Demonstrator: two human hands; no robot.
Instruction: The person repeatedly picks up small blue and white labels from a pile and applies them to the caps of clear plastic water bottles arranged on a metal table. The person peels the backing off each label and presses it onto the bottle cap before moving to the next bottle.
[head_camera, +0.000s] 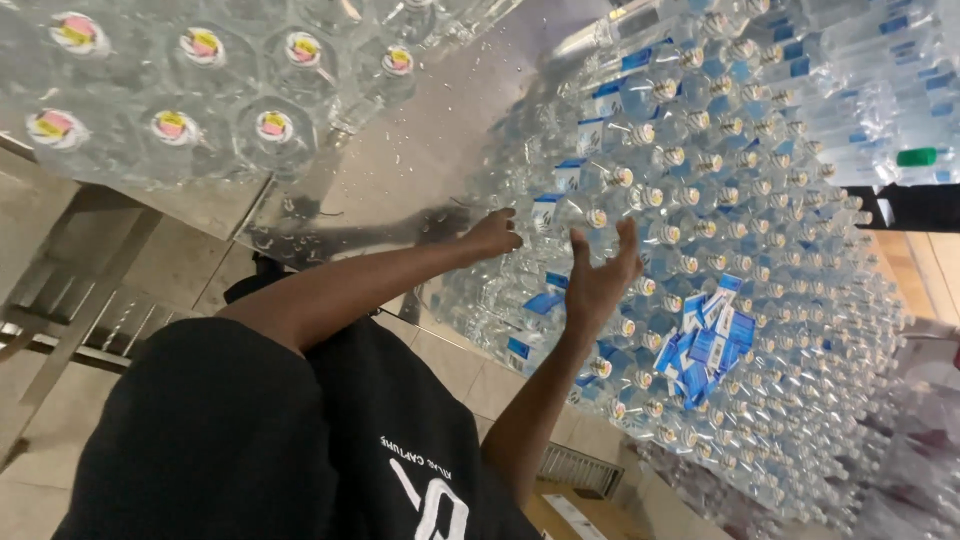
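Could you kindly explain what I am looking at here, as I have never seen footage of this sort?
This is one picture from a camera worn on a person's head, looking down over their black shirt at their own bare hands. The left hand reaches to the edge of a mass of clear plastic water bottles crowded on a wet metal table. The right hand hovers open over them, fingers spread, holding nothing. Larger bottles with pink-and-yellow caps stand further along.

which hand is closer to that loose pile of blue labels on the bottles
The right hand. It hovers open just up and left of the pile of blue labels. The left hand is farther left, at the edge of the bottles by the wet metal table.
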